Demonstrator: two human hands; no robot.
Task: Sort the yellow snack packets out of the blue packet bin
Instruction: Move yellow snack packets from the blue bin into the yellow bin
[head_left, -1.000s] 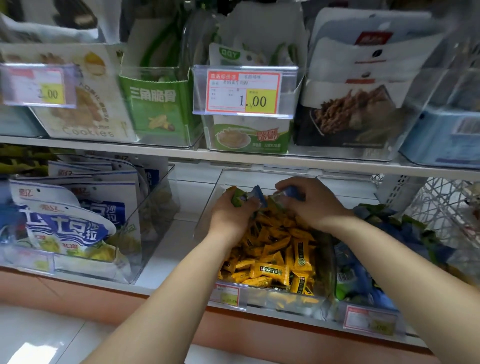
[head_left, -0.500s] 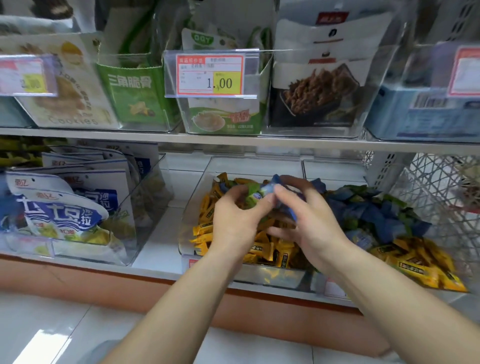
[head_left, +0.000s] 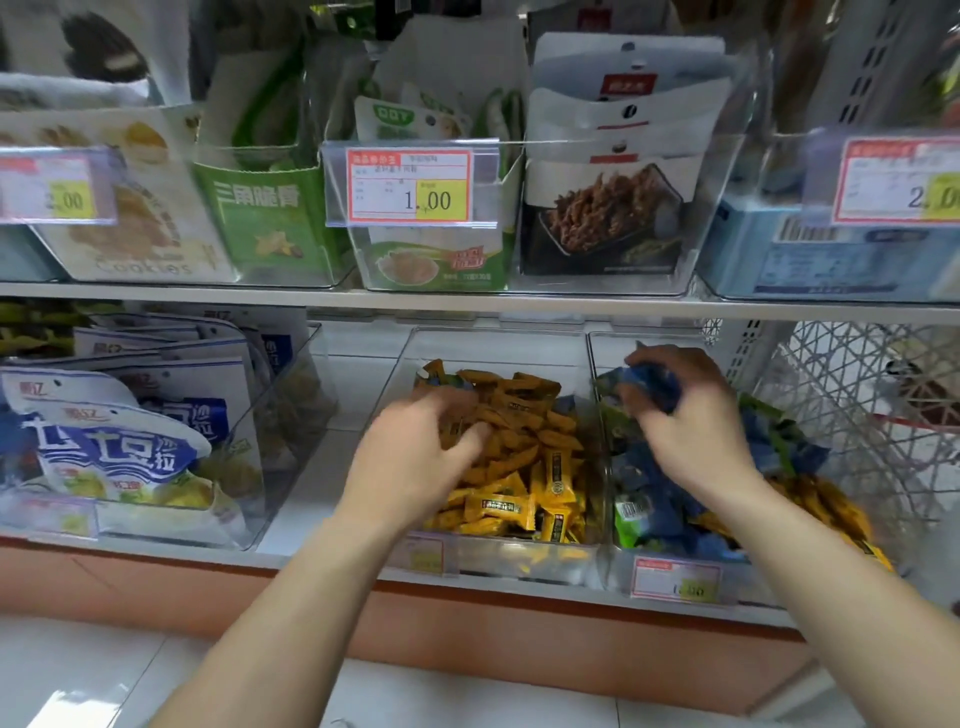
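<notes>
Two clear bins stand side by side on the lower shelf. The middle bin (head_left: 498, 343) is heaped with yellow snack packets (head_left: 530, 467). The right bin (head_left: 608, 519) holds blue packets (head_left: 670, 514), with some yellow packets (head_left: 826, 509) lying at its right side. My left hand (head_left: 415, 457) is over the yellow heap, fingers curled down among the packets; it is blurred and what it holds is hidden. My right hand (head_left: 685, 415) hovers over the back of the right bin and grips blue packets (head_left: 649, 382).
A clear bin of large white-and-blue bags (head_left: 119, 447) stands at the left. A white wire basket (head_left: 857, 395) sits at the right. The upper shelf (head_left: 467, 304) carries clear bins of snack bags with price tags (head_left: 410, 184). Price labels hang on the lower bins' fronts.
My hands were together over the yellow bin, holding blue packets. They have parted: the right hand carried blue packets over the right bin, and the left dropped onto the yellow heap.
</notes>
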